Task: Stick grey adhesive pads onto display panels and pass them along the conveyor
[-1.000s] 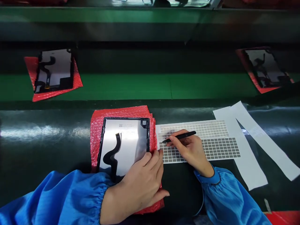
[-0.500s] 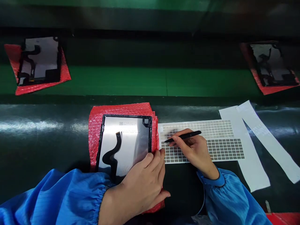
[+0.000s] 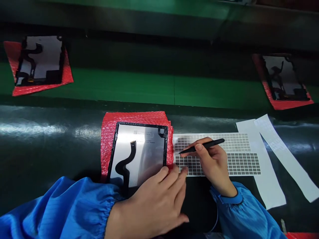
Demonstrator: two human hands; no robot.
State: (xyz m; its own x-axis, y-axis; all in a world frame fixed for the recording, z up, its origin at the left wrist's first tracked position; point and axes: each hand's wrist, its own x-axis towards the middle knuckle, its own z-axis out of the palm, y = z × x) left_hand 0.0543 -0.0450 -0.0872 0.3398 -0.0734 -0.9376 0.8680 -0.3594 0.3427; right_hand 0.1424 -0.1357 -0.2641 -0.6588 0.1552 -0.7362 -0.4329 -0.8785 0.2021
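Observation:
A tablet screen panel (image 3: 146, 149) with a black flex cable (image 3: 127, 162) lies face down on red bubble wrap (image 3: 111, 132) in front of me. My left hand (image 3: 156, 202) lies flat, fingers stretched over the panel's lower right corner and onto the edge of the sticker sheet (image 3: 236, 152). My right hand (image 3: 214, 162) pinches black tweezers (image 3: 203, 145), their tip resting on the sheet's small grey squares near its left end.
Two white backing strips (image 3: 264, 166) lie to the right of the sheet. Beyond the dark bench runs a green conveyor (image 3: 149, 86) carrying two more panels on red wrap, far left (image 3: 37, 63) and far right (image 3: 284, 79).
My left fingers have slid rightward from the panel's corner onto the sheet's edge. The tweezers stay at the sheet's left end. The view has shifted slightly.

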